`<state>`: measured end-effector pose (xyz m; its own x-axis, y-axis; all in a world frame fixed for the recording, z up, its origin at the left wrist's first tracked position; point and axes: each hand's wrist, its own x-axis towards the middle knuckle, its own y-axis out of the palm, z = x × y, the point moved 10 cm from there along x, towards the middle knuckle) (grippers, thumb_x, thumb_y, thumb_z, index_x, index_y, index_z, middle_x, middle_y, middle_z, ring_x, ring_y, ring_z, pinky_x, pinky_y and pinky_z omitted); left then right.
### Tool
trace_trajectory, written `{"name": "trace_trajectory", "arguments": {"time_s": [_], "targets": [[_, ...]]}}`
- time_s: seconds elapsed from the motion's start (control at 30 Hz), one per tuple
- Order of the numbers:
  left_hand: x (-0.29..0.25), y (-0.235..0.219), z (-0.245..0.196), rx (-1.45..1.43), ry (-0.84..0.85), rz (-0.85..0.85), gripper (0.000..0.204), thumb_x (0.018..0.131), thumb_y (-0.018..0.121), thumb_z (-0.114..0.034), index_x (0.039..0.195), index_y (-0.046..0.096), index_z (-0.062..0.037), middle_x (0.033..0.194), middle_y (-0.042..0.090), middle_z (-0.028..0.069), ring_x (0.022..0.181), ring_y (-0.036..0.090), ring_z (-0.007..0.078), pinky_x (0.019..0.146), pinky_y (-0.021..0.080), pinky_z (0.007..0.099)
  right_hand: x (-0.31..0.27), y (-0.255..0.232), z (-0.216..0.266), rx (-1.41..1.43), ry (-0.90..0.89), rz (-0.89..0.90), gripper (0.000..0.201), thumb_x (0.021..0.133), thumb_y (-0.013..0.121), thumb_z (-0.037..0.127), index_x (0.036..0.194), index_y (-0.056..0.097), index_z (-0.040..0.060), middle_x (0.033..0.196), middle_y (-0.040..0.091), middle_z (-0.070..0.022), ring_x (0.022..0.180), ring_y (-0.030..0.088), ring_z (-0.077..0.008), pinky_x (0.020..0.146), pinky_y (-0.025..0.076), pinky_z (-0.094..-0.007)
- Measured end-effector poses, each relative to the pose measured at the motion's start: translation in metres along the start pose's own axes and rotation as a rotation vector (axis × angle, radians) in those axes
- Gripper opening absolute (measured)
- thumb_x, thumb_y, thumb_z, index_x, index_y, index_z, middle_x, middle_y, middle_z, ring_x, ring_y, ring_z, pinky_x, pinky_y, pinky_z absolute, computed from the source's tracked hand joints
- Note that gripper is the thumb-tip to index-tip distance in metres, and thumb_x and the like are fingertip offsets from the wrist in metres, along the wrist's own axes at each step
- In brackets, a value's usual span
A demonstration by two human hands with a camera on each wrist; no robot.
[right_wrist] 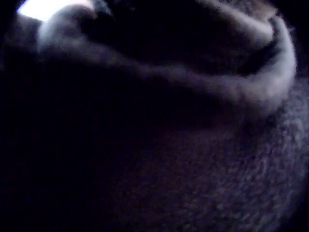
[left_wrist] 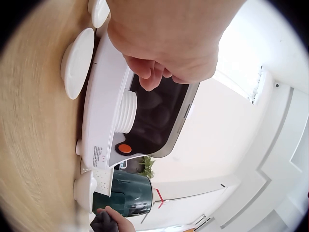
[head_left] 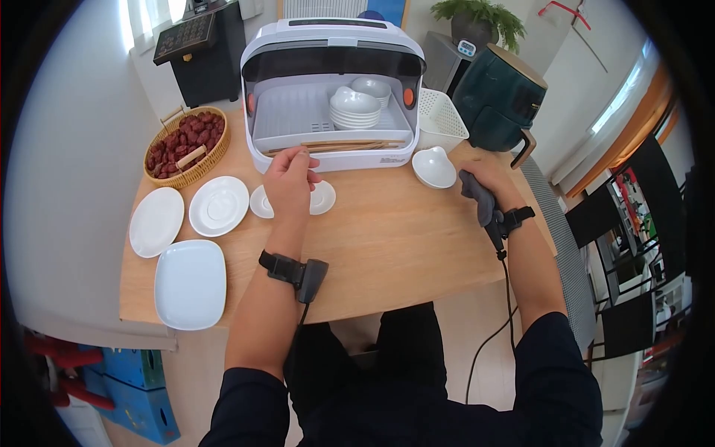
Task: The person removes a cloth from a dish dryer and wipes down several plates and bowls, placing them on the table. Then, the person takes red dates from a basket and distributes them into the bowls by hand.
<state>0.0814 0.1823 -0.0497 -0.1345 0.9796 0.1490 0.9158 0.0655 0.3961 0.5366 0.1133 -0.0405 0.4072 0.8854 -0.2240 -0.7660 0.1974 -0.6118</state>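
Note:
My left hand [head_left: 289, 175] is at the front ledge of a white dish cabinet [head_left: 335, 160], fingers curled, fingertips right at several wooden chopsticks [head_left: 365, 144] lying along it. I cannot tell whether they pinch one. In the left wrist view the curled fingers [left_wrist: 150, 79] overlap the cabinet's dark lid, and no chopstick shows. My right hand [head_left: 488, 175] grips a dark grey cloth [head_left: 480, 195] at the table's right side, beside a small white spouted bowl [head_left: 434, 168]. Dark fabric [right_wrist: 217, 164] fills most of the right wrist view.
Stacked white bowls [head_left: 354, 108] stand inside the cabinet. White plates [head_left: 190, 284] and small saucers [head_left: 322, 198] lie left and centre. A basket of dark red dates [head_left: 186, 145] sits back left. A white perforated basket [head_left: 441, 119] and green air fryer [head_left: 499, 97] stand back right.

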Motion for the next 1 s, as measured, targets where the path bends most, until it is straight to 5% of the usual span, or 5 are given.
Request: {"name": "trace_trajectory", "arguments": {"time_s": [0.07,0.17,0.73,0.9,1.0], "targets": [[0.0,0.0,-0.002,-0.003,0.001,-0.015,0.019,0.098,0.064,-0.015,0.107,0.071,0.0006,0.085,0.074,0.0089,0.057,0.064,0.0107,0.05,0.047,0.0234,-0.018,-0.029,0.054,-0.447,-0.391,-0.368,0.041,0.084,0.071,0.03,0.112,0.076,0.0015,0.102,0.077,-0.0203,0.094,0.075,-0.0312,0.083,0.058,-0.0385],[-0.002,0.0,-0.003,0.024,-0.01,-0.036,0.019,0.098,0.063,-0.014,0.108,0.07,-0.0002,0.085,0.073,0.0094,0.057,0.061,0.0114,0.05,0.045,0.0237,-0.027,-0.019,0.097,-0.648,-0.44,-0.43,0.041,0.084,0.067,0.031,0.119,0.078,0.0122,0.112,0.075,-0.0209,0.102,0.073,-0.0373,0.091,0.057,-0.0427],[-0.001,-0.005,-0.004,0.062,0.018,-0.052,0.019,0.097,0.064,-0.014,0.107,0.071,0.0006,0.084,0.074,0.0092,0.057,0.063,0.0109,0.051,0.047,0.0236,0.055,-0.015,0.108,-0.929,-0.425,-0.403,0.027,0.088,0.064,0.029,0.097,0.081,0.011,0.098,0.077,-0.0169,0.095,0.074,-0.0354,0.087,0.058,-0.0457],[0.0,-0.005,-0.007,0.042,0.024,-0.052,0.017,0.097,0.064,-0.012,0.106,0.07,0.0012,0.084,0.073,0.0101,0.057,0.061,0.0118,0.051,0.045,0.0234,-0.007,-0.01,0.133,-0.904,-0.514,-0.51,0.028,0.087,0.067,0.031,0.1,0.08,0.0096,0.095,0.076,-0.0175,0.092,0.074,-0.0353,0.084,0.058,-0.0451],[0.0,-0.006,-0.01,0.034,0.03,-0.057,0.017,0.097,0.064,-0.011,0.107,0.07,0.0013,0.083,0.073,0.0102,0.057,0.061,0.0119,0.051,0.045,0.0235,-0.053,0.026,0.122,-1.007,-0.533,-0.342,0.027,0.086,0.07,0.032,0.099,0.08,0.01,0.09,0.076,-0.0165,0.087,0.073,-0.0355,0.079,0.058,-0.0459]]}}
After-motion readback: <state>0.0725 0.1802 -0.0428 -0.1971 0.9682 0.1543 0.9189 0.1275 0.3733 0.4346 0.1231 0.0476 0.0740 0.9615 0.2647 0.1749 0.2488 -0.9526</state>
